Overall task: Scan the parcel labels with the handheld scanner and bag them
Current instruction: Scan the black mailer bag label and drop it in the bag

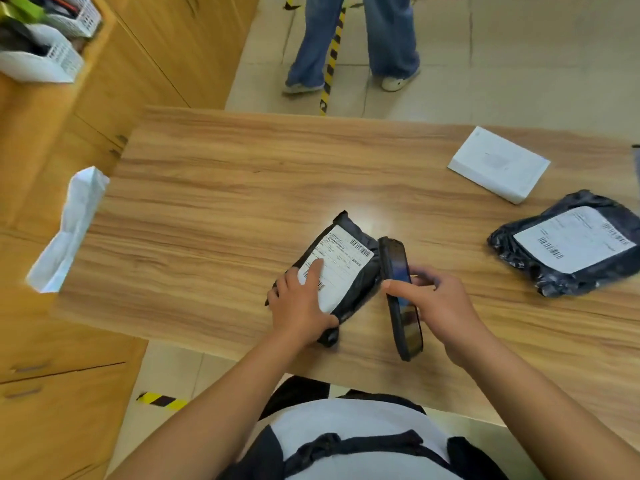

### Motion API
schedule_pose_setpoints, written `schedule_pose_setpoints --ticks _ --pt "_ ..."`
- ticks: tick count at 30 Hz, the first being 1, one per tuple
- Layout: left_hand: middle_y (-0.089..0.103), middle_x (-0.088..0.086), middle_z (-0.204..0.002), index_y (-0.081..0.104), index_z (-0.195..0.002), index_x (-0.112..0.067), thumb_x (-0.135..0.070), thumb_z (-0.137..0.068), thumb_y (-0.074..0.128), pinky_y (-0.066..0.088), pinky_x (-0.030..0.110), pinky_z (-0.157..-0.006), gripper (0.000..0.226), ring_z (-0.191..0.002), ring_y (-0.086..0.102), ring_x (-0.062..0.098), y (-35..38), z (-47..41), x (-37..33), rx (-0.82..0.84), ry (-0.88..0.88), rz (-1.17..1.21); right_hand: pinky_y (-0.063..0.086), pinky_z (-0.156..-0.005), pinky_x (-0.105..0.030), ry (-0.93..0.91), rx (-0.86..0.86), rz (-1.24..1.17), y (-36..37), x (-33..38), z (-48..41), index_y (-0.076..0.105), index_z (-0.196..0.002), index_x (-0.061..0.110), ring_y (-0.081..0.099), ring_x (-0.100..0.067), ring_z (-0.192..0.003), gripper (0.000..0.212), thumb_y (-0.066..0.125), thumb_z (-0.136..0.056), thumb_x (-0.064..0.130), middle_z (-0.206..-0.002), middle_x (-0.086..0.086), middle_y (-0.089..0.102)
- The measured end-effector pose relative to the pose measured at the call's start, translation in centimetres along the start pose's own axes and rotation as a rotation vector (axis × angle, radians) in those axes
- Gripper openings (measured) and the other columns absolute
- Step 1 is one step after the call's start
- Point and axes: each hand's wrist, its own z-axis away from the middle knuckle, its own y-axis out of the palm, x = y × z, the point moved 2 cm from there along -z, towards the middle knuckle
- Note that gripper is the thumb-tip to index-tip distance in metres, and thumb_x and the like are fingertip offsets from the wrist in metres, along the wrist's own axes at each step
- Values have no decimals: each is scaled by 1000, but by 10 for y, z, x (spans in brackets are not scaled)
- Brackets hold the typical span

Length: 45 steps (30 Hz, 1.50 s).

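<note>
The small black parcel (341, 275) is laid label-up near the front of the worktop (207, 209) and pressed flat by the open left hand (299, 303). The scanner (401, 299) is gripped by the right hand (440, 303), fingers (424, 277) wrapped round it, just beside the label so it can be read.

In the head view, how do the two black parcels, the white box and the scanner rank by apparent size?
1. Right black parcel, largest.
2. Black parcel under the left hand and white box: similar, unranked; the box is farther away.
3. Handheld scanner, smallest, narrow.
</note>
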Motion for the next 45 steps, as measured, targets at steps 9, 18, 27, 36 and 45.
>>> schedule_pose_setpoints --ticks 9,18,27,36,45 --pt "36 7 -140 23 -143 -45 -48 -54 79 33 43 -100 106 -123 35 30 -59 17 93 -175 -283 288 51 -42 -22 -92 126 5 59 38 -22 70 -89 35 70 -7 -54 55 85 -41 59 -90 2 61" --pt "31 9 -145 27 -145 -42 -36 -61 84 32 54 -108 102 -128 38 36 -130 -19 242 -319 -490 397 46 -40 -15 -151 220 33 182 68 -34 69 -100 34 70 -7 -53 63 85 -43 57 -93 3 64" --pt "34 6 -147 28 -144 -41 -37 -60 86 31 55 -105 101 -131 33 35 -185 -94 465 -358 -479 501 55 -65 -37 -152 143 97 377 105 -37 73 -89 37 71 -7 -62 33 92 -62 36 -95 2 67" --pt "46 7 -138 40 -142 -37 -38 -65 85 45 43 -99 89 -123 47 34 -195 -155 658 -232 -625 751 51 -51 -18 -153 162 211 516 138 -33 70 -99 36 70 -3 -63 40 92 -67 33 -86 16 72" --pt "49 7 -146 44 -141 -36 -35 -75 80 47 40 -98 74 -119 56 26 -166 -238 736 154 -581 984 50 -59 -32 -99 92 350 561 158 -46 68 -101 39 70 -5 -65 38 87 -68 35 -88 17 73"
